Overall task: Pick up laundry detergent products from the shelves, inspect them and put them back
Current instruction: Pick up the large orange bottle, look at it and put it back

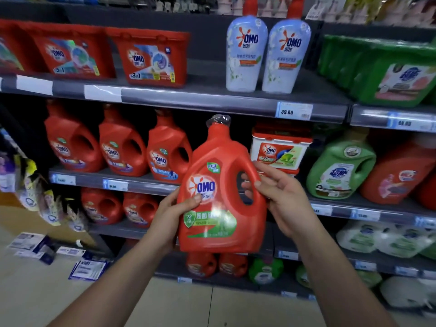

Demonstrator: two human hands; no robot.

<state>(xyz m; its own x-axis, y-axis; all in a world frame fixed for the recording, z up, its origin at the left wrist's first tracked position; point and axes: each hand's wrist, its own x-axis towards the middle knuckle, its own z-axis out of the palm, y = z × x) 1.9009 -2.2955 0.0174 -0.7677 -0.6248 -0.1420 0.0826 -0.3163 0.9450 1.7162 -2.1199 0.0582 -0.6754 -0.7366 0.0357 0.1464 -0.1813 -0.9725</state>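
Observation:
I hold a large red OMO detergent jug (219, 185) upright in front of the shelves, its label with a green band facing me and clear film over its cap. My left hand (173, 212) grips the jug's lower left side, thumb across the label. My right hand (274, 197) wraps the handle on the right, fingers through the handle hole. Behind the jug the second shelf (146, 182) carries three similar red OMO jugs (168, 149).
The top shelf has red OMO pod boxes (151, 59), two pale blue OMO bottles (267, 55) and green boxes (396, 72). A white OMO tub (279, 147) and a green jug (339, 168) stand right of my jug. Lower shelves hold more bottles. Packets lie on the floor at left (87, 269).

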